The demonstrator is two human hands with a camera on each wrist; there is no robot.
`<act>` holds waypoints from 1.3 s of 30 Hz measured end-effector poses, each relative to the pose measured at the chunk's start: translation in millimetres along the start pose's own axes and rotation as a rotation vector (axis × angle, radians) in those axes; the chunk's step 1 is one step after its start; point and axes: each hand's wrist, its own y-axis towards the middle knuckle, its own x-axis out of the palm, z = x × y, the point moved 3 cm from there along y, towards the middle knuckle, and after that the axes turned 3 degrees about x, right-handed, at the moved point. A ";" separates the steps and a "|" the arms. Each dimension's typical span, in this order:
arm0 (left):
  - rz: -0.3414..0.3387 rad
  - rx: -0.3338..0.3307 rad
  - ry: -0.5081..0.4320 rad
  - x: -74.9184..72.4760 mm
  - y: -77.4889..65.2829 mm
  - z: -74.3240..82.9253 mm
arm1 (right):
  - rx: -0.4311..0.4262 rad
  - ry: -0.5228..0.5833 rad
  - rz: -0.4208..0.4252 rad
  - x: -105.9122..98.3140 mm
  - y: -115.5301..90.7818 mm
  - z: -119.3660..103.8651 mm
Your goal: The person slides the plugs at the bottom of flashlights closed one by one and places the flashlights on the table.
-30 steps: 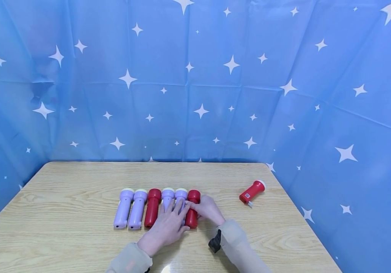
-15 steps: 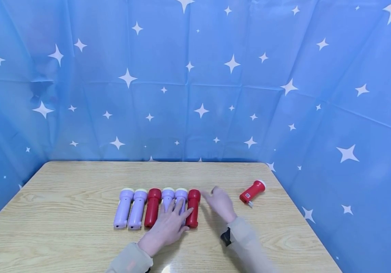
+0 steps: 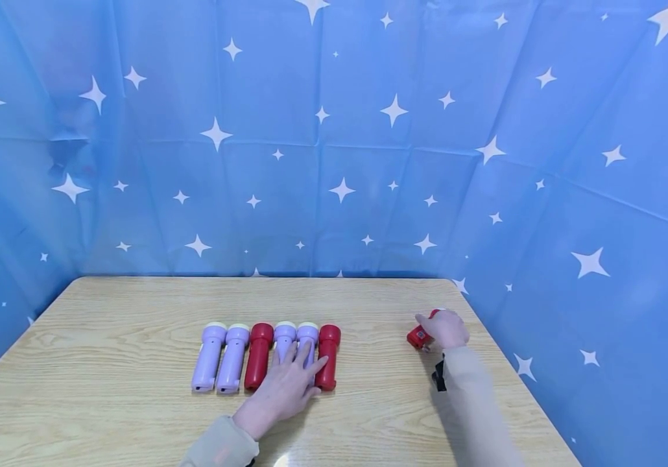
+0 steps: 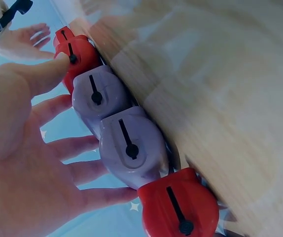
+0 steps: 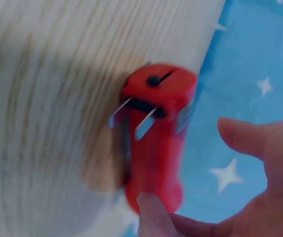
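Observation:
My left hand (image 3: 287, 386) rests with spread fingers across two lilac flashlights (image 3: 307, 332), its thumb on the red flashlight (image 3: 329, 340) at the row's right end. In the left wrist view the butt ends of a lilac flashlight (image 4: 136, 158) and a red flashlight (image 4: 181, 212) show by the fingertips. Far right, my right hand (image 3: 449, 329) is over a lone red flashlight (image 3: 417, 337), which lies slanted. In the right wrist view that flashlight has two metal plug prongs (image 5: 145, 123) folded out; a fingertip overlaps its head, and the thumb (image 5: 240, 136) stands apart from its body.
Left of my left hand, the row continues with a red flashlight (image 3: 259, 357) and two more lilac flashlights (image 3: 231, 363), side by side. The wooden table (image 3: 135, 428) meets a blue star-patterned curtain (image 3: 287, 220) at its back and right edges.
My right hand has let go of the row's rightmost red flashlight and moved right to the lone red one. The left hand has stayed on the row.

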 end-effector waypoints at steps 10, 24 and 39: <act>-0.021 -0.009 -0.011 -0.1 -1.0 -0.6 | 0.129 0.425 -0.163 19.3 19.6 25.1; -0.013 -0.003 0.002 -0.8 -1.2 -1.0 | 0.142 0.482 -0.079 25.4 23.4 25.2; -0.014 -0.005 0.009 0.5 0.2 -0.8 | 0.084 0.536 -0.053 35.9 14.9 14.1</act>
